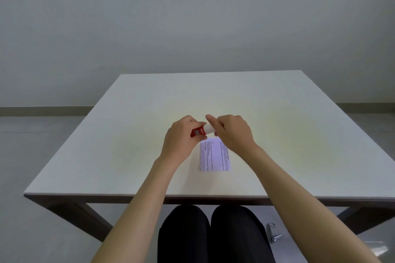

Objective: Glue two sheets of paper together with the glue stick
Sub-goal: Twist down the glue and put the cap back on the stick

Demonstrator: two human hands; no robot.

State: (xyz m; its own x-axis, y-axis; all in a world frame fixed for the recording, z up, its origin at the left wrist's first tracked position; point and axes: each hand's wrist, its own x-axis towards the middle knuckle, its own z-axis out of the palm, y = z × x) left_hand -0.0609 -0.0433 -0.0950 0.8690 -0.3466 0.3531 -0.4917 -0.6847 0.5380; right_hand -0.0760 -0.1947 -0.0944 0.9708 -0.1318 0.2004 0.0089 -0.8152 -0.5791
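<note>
A glue stick (202,131) with a red label and a white cap end is held level above the table. My left hand (181,136) grips its red body. My right hand (233,130) has its fingers closed on the white cap end. Just below both hands a small printed paper sheet (214,155) lies flat on the white table (128,156). It looks like two sheets overlapped, one slightly skewed; my hands hide the top edge.
The table's front edge runs across the lower part of the view, with my legs in dark trousers (209,235) under it. A small metal object (273,234) lies on the floor at the lower right. A plain wall stands behind the table.
</note>
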